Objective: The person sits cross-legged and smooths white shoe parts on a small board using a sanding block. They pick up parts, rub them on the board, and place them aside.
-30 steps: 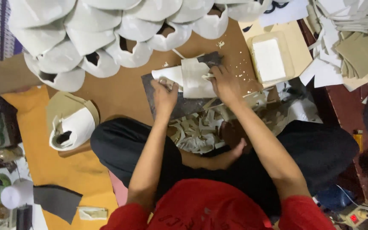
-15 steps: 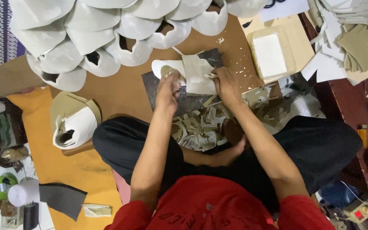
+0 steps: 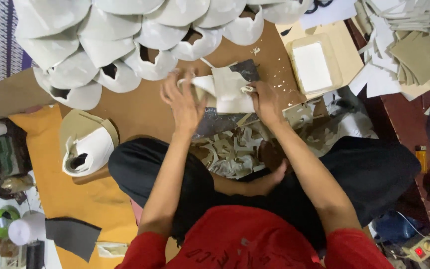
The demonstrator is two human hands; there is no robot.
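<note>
Head view: we see the white upper (image 3: 227, 89) lying on the dark mat (image 3: 225, 117), centre-far. Right hand (image 3: 267, 102) pinches its right edge. Left hand (image 3: 184, 103) is spread, fingers on its left end. Scraps (image 3: 230, 154) lie near.

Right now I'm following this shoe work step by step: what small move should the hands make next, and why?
Probably press the loose beige flap down flat. The left hand hovers open beside the white shoe upper, the right hand grips its edge, and the flap stands lifted over the dark mat.
</note>
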